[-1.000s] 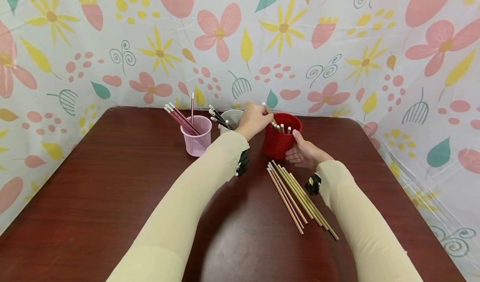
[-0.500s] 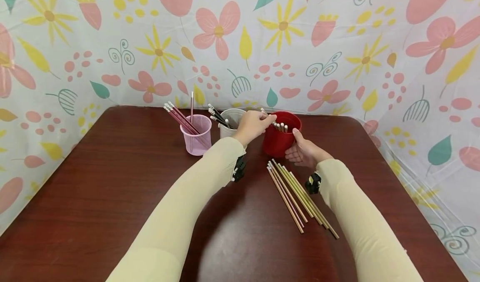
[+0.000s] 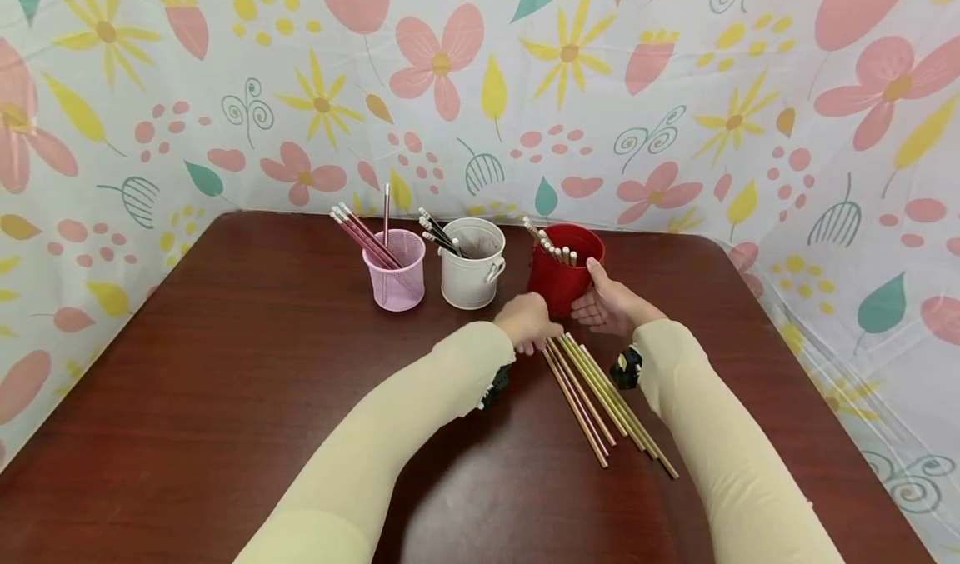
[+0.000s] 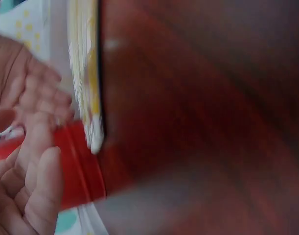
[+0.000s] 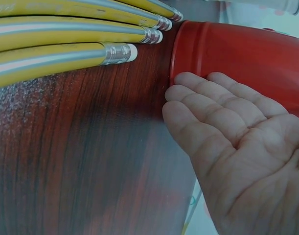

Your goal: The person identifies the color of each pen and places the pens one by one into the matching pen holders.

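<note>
My left hand (image 3: 527,321) hovers low over the eraser ends of several gold and yellow pencils (image 3: 596,393) lying on the table, its fingers loosely bent with nothing between them. In the left wrist view those fingers (image 4: 46,183) are blurred and overlap the red bucket (image 4: 80,166). My right hand (image 3: 611,301) lies against the right side of the red bucket (image 3: 558,285), thumb by the rim and fingers straight along the wall. The right wrist view shows its palm (image 5: 257,142) turned up beside the bucket. Several white-tipped pencils (image 3: 551,249) lean inside the bucket.
Left of the red bucket stands a white bucket (image 3: 468,281) with several black pencils (image 3: 442,235). Further left, a pink mesh cup (image 3: 397,285) holds several dark pink pencils (image 3: 363,235). A flowered cloth (image 3: 480,89) hangs behind the dark wooden table (image 3: 225,364).
My left hand has let go of a pencil at the red bucket and come down toward the loose pencils, uncovering the white bucket. The right hand stays at the red bucket.
</note>
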Motion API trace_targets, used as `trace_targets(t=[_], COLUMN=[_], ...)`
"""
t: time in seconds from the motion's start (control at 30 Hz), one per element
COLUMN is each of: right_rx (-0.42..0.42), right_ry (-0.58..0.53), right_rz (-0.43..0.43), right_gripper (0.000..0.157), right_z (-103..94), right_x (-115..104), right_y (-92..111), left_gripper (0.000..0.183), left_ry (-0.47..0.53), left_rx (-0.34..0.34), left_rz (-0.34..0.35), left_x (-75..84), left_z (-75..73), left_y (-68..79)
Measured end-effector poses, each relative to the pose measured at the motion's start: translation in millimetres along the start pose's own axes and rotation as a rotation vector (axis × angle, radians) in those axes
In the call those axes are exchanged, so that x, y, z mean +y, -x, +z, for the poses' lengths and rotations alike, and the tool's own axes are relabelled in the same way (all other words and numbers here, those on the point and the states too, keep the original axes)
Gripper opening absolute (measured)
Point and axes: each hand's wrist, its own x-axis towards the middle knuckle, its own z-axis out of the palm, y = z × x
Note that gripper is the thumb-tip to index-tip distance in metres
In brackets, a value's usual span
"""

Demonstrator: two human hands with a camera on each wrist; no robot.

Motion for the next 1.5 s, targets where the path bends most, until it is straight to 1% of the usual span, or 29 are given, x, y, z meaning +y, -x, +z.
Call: trace_targets(t=[0.07,0.13,0.2,0.27,0.47,0.53,0.7,0.8,0.87,0.93,1.0,1.07,1.17,1.2,1.23,1.3,1.37,1.43,1.5], right_rx=[0.005,0.01,0.01,0.01,0.014,0.01,-0.002,0.005,0.0,-0.016,-0.027,-0.031,-0.03,-0.033,-0.034,-0.039,-0.038,-0.035,-0.037], right_ry=[-0.009,-0.013,-0.015,-0.02,-0.032,-0.025,-0.004,0.002,0.013,0.019,0.025,0.015,0.009,0.008,0.004,0.011,0.018,0.026,0.031], right_rz=[0.002,-0.003,-0.008,-0.007,0.002,-0.002,-0.005,-0.001,-0.005,-0.011,-0.016,-0.012,-0.012,-0.011,-0.009,-0.014,-0.013,-0.013,-0.012], right_gripper=[0.103,0.104,0.104,0.103,0.102,0.102,0.104,0.105,0.106,0.107,0.108,0.108,0.107,0.106,0.106,0.106,0.106,0.106,0.106], right_z=[0.3,0.6,1.2,1.8,1.8,1.2,-0.3,-1.8,-1.6,-1.0,-0.3,-0.6,-1.7,-2.3,-2.7,-4.0,-4.6,-4.2,-3.2], right_x=[0,2,3,3,3,2,3,4,4,3,1,1,0,0,0,0,1,1,1], right_y=[1,1,2,2,3,3,2,3,2,1,0,-1,-1,-2,-2,-2,-2,-3,-3], left_gripper=[0.026,0.02,0.015,0.015,0.027,0.03,0.027,0.027,0.028,0.027,0.026,0.024,0.024,0.025,0.024,0.02,0.014,0.01,0.01], left_ry=[-0.05,-0.07,-0.085,-0.105,-0.211,-0.212,-0.163,-0.16,-0.163,-0.156,-0.118,-0.074,-0.044,-0.034,-0.003,0.092,0.196,0.279,0.293], left_rx=[-0.063,-0.1,-0.117,-0.128,-0.128,-0.128,-0.16,-0.176,-0.179,-0.18,-0.177,-0.172,-0.154,-0.151,-0.15,-0.15,-0.133,-0.095,-0.034], left_rz=[0.001,-0.007,-0.012,-0.015,0.002,0.008,0.023,0.02,0.006,-0.003,-0.012,-0.008,0.015,0.034,0.048,0.08,0.126,0.181,0.257], left_x=[3.5,6.0,7.5,8.1,9.2,8.5,6.8,6.3,4.5,1.7,-2.1,-6.2,-13.5,-15.9,-18.5,-22.7,-27.1,-31.0,-34.5], left_z=[8.6,16.0,21.5,25.7,33.9,37.7,48.3,50.8,48.5,42.6,34.5,25.7,11.6,6.9,2.6,-5.8,-12.7,-19.6,-28.0], left_y=[0.4,-0.5,-1.7,-3.7,-6.2,-5.0,-0.6,0.7,2.3,5.5,8.8,11.9,15.3,16.2,17.1,19.2,20.9,23.9,28.5])
